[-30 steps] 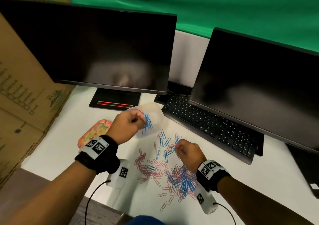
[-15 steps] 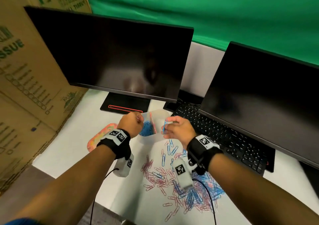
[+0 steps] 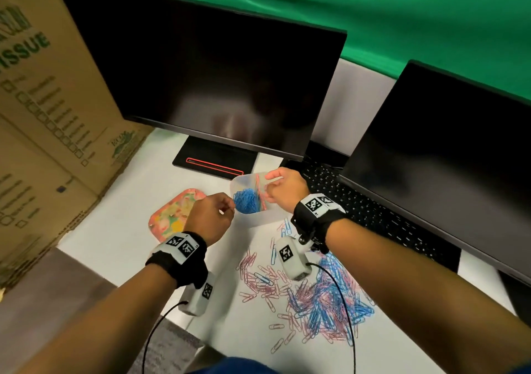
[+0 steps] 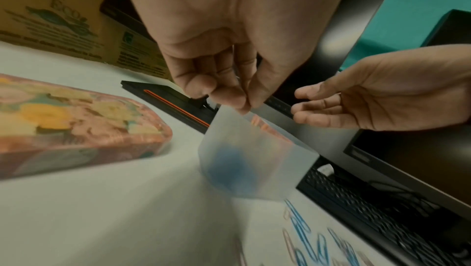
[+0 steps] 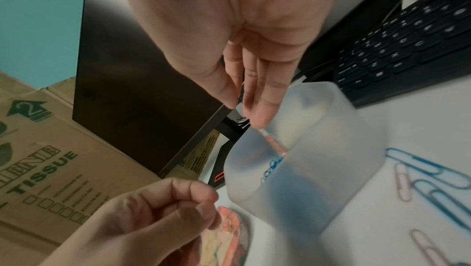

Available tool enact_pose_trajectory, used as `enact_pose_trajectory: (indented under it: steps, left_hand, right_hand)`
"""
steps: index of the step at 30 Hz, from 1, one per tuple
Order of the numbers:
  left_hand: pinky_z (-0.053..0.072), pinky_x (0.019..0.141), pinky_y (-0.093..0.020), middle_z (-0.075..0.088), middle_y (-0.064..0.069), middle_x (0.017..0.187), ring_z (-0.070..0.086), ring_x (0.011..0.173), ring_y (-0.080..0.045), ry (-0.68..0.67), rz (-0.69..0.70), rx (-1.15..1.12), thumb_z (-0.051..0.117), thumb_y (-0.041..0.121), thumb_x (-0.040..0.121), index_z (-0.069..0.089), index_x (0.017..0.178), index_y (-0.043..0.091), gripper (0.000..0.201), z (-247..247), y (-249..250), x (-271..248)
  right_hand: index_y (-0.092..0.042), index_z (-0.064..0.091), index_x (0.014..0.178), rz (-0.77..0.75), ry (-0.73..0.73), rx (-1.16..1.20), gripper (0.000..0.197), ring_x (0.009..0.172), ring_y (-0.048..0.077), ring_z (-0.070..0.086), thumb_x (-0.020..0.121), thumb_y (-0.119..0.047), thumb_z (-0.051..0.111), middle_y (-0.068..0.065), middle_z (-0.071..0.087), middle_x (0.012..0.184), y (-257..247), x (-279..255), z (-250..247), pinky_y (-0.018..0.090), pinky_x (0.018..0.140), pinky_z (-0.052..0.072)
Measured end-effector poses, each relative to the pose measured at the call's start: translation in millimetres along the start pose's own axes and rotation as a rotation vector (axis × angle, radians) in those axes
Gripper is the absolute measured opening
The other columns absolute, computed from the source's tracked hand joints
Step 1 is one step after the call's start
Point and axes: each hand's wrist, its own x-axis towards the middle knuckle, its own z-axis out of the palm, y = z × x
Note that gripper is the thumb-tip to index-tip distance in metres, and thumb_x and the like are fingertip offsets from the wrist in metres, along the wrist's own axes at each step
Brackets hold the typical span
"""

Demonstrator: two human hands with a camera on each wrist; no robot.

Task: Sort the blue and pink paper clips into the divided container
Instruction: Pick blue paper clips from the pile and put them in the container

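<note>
A translucent divided container (image 3: 244, 179) stands on the white table in front of the monitor stand. Its left compartment holds a heap of blue clips (image 3: 245, 201). Pink clips (image 3: 261, 192) lie along the divider on the right side. My left hand (image 3: 227, 210) sits just beside the container's near-left corner (image 5: 234, 185), fingers curled, thumb against forefinger, nothing visible between them. My right hand (image 3: 268, 187) hovers over the right compartment (image 5: 331, 129) with relaxed, straight fingers (image 4: 313, 93) and nothing in them. A mixed pile of blue and pink clips (image 3: 316, 296) lies near the front edge.
A pink floral tin (image 3: 175, 215) lies left of the container. A black keyboard (image 3: 373, 210) runs along the right, under the right monitor (image 3: 459, 158). The left monitor (image 3: 215, 80) and its stand (image 3: 212, 161) are behind. Cardboard boxes (image 3: 43, 115) wall the left side.
My right hand left the pile and rose over the container, its fingers now spread. My left hand, which held blue clips above the container, now sits curled beside the rim.
</note>
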Motion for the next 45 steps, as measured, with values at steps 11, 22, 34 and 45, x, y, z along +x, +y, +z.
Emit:
enact_pose_trajectory:
  steps: [11, 22, 34, 45]
  left_hand:
    - [0.048, 0.076, -0.024, 0.069, 0.004, 0.089, 0.063, 0.083, -0.017, -0.531, 0.15, 0.301, 0.057, 0.01, 0.079, 0.069, 0.088, 0.024, 0.021, 72, 12, -33]
    - [0.037, 0.069, -0.022, 0.068, 0.01, 0.097, 0.062, 0.093, -0.016, -0.712, 0.325, 0.632, 0.063, 0.027, 0.076, 0.068, 0.088, 0.027, 0.013, 90, 0, -52]
    - [0.048, 0.073, -0.03, 0.06, 0.006, 0.093, 0.058, 0.087, -0.018, -0.676, 0.323, 0.579, 0.056, 0.024, 0.08, 0.061, 0.08, 0.022, 0.006, 91, -1, -56]
    - [0.05, 0.068, -0.023, 0.067, 0.009, 0.073, 0.061, 0.067, -0.008, -0.606, 0.178, 0.125, 0.065, 0.015, 0.081, 0.061, 0.075, 0.027, 0.014, 80, -3, -54]
  right_hand:
    - [-0.028, 0.068, 0.08, 0.053, -0.086, -0.373, 0.02, 0.073, 0.018, 0.067, 0.084, -0.013, 0.056, -0.001, 0.07, 0.078, 110, -72, -52, 0.016, 0.06, 0.048]
    - [-0.022, 0.065, 0.084, -0.085, -0.326, -0.626, 0.015, 0.079, 0.015, 0.059, 0.085, -0.036, 0.06, -0.009, 0.061, 0.078, 158, -129, -27, 0.028, 0.076, 0.051]
    - [-0.02, 0.067, 0.085, -0.021, -0.262, -0.568, 0.014, 0.084, 0.019, 0.065, 0.085, -0.026, 0.054, -0.003, 0.068, 0.087, 158, -122, -9, 0.033, 0.075, 0.057]
    - [-0.014, 0.067, 0.08, 0.176, -0.1, 0.072, 0.011, 0.063, 0.013, 0.061, 0.082, -0.003, 0.066, 0.005, 0.07, 0.075, 162, -120, -26, 0.02, 0.058, 0.05]
